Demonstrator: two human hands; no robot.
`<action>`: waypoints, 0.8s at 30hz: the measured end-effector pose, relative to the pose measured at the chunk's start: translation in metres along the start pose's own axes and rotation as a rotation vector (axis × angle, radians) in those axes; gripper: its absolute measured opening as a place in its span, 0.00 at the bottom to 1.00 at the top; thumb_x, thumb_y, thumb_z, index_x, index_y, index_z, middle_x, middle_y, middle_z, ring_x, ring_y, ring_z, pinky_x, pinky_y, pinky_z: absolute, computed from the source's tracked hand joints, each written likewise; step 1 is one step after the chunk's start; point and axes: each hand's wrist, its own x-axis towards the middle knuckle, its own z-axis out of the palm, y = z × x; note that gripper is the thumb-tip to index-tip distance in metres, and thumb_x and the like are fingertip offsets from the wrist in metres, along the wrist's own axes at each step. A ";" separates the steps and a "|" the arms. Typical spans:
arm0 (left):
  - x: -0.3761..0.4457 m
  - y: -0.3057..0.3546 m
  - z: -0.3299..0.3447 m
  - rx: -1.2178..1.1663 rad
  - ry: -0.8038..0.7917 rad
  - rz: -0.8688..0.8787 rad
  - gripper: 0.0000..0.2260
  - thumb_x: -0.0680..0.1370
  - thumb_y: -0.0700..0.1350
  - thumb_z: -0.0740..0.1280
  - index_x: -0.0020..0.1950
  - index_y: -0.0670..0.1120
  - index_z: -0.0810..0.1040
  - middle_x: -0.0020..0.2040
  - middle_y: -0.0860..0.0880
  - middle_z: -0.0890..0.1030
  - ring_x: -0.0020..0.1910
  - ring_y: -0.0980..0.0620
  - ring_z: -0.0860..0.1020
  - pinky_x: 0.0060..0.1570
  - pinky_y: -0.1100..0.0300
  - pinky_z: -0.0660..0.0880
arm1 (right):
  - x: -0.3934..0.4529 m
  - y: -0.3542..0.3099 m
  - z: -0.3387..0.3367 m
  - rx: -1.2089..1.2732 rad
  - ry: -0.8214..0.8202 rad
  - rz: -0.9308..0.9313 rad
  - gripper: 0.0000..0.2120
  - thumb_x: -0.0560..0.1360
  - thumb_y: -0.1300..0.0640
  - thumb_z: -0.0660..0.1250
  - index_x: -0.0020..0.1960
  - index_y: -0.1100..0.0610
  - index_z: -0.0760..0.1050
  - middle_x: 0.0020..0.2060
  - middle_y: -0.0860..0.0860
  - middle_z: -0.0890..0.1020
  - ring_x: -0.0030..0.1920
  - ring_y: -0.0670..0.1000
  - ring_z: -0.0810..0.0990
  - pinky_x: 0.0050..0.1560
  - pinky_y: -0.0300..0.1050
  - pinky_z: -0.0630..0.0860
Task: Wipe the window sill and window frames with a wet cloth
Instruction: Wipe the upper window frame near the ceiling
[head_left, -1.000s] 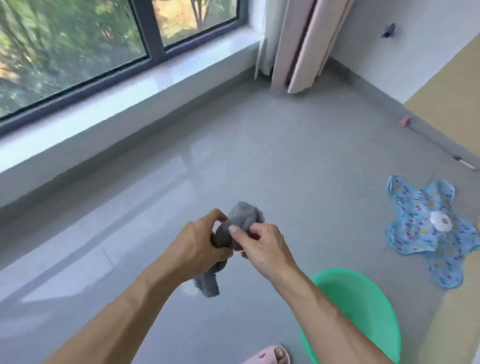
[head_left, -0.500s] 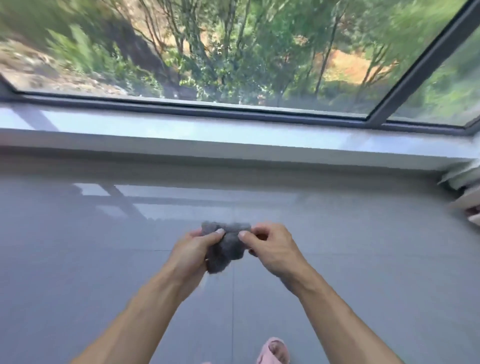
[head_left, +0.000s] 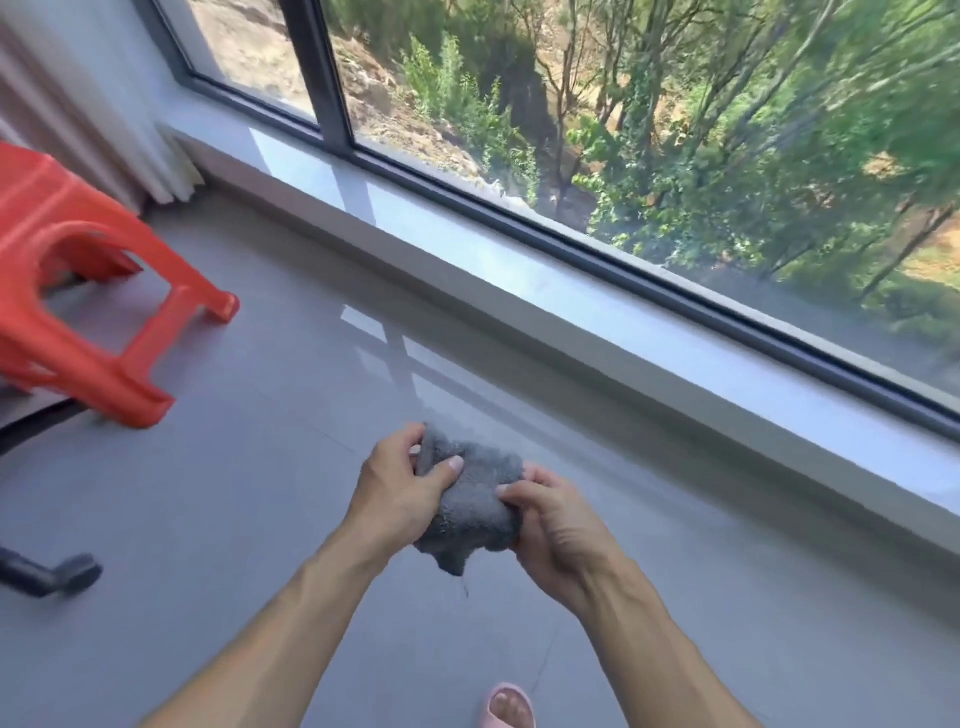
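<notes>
The grey cloth (head_left: 470, 506) is held bunched between both hands above the floor (head_left: 260, 467), well apart from the window sill (head_left: 519, 291) and the dark window frame (head_left: 332, 104). The left hand (head_left: 397, 493) grips its upper left part, thumb on top; the right hand (head_left: 558, 530) pinches its right edge. The cloth appears soft, limp and light, probably damp. Spread it flat and take hold across the middle under the palm. No brands, labels or writing are legible.
</notes>
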 end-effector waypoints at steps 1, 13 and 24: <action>0.010 -0.002 -0.009 -0.093 0.041 -0.046 0.02 0.77 0.43 0.71 0.46 0.48 0.78 0.42 0.50 0.84 0.44 0.51 0.83 0.43 0.56 0.79 | 0.015 -0.004 0.006 -0.020 0.021 0.032 0.16 0.63 0.68 0.70 0.38 0.54 0.65 0.41 0.59 0.74 0.36 0.55 0.74 0.35 0.45 0.68; 0.137 -0.042 -0.170 -0.116 0.290 -0.162 0.10 0.78 0.50 0.69 0.58 0.54 0.74 0.49 0.52 0.75 0.44 0.54 0.74 0.37 0.69 0.68 | 0.181 -0.043 0.175 -1.581 -0.027 -0.413 0.11 0.66 0.63 0.66 0.36 0.47 0.77 0.38 0.46 0.77 0.42 0.49 0.76 0.38 0.45 0.75; 0.272 -0.096 -0.377 -0.229 0.500 -0.281 0.06 0.72 0.46 0.75 0.45 0.50 0.79 0.39 0.52 0.79 0.39 0.50 0.76 0.35 0.61 0.69 | 0.386 -0.026 0.416 -1.037 -0.134 -0.168 0.04 0.71 0.64 0.67 0.44 0.59 0.75 0.31 0.47 0.78 0.31 0.45 0.75 0.34 0.42 0.73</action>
